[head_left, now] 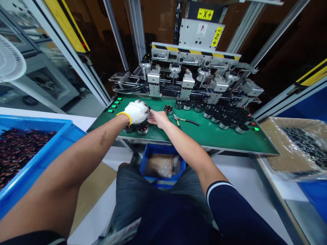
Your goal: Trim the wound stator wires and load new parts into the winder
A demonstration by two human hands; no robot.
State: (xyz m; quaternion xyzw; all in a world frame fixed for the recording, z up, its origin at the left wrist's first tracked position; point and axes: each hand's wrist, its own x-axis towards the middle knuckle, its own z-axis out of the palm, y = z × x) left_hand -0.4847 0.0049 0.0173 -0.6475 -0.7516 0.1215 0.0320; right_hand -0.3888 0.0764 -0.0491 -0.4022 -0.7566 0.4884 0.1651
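Observation:
My left hand (136, 112), in a white knitted glove with a yellow cuff, is closed around a small round motor part, mostly hidden by the glove; only a dark edge shows. My bare right hand (159, 119) is right beside it, fingers stretched out and thumb apart, close to that part. Whether they touch it, I cannot tell. Below the hands stand two similar parts, a silver-ringed motor part (143, 128) with black and red top and a darker one (128, 129). Another motor part (168, 109) stands right of my right hand.
Green-and-black pliers (186, 120) lie on the green worktop (204, 137). Several motor parts (224, 120) crowd its right side, before a machine with clamps (188, 81). Blue bin (63, 126) at left, carton of metal parts (270, 136) at right, blue crate (144, 166) below.

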